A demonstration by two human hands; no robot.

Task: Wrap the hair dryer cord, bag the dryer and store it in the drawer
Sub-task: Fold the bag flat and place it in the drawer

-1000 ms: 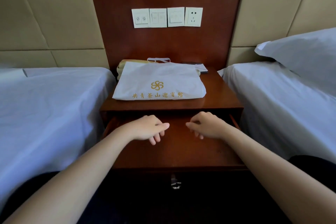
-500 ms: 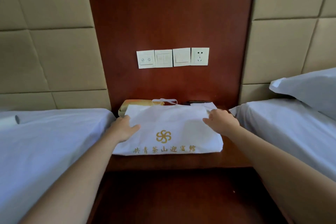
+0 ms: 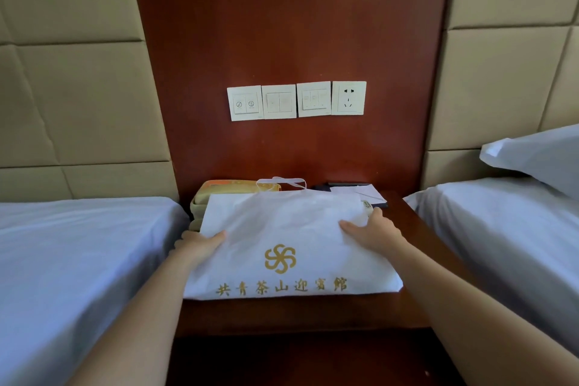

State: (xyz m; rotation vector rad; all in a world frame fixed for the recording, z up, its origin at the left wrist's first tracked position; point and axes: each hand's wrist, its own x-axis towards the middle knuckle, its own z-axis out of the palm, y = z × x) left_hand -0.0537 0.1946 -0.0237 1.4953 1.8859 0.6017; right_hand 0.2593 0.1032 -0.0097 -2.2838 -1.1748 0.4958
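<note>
A white cloth bag [image 3: 282,229] with a gold emblem and gold lettering lies flat on the wooden nightstand [image 3: 416,247], its drawstring loop at the far end. My left hand [image 3: 200,244] grips the bag's left edge, thumb on top and fingers tucked under. My right hand [image 3: 372,233] holds the bag's right side, fingers curled around the edge. The hair dryer itself is not in sight. The open drawer [image 3: 297,360] shows as dark wood below the nightstand's front edge.
A beige telephone [image 3: 216,194] sits behind the bag at the back left, papers and a dark flat item [image 3: 360,193] at the back right. Wall switches and a socket [image 3: 297,100] hang above. Beds [image 3: 78,260] flank the nightstand, with a pillow [image 3: 539,163] on the right.
My hands left the open drawer and reached up to the bag. Since half a second ago they have slid to its sides and closed on it, and the bag sits slightly nearer.
</note>
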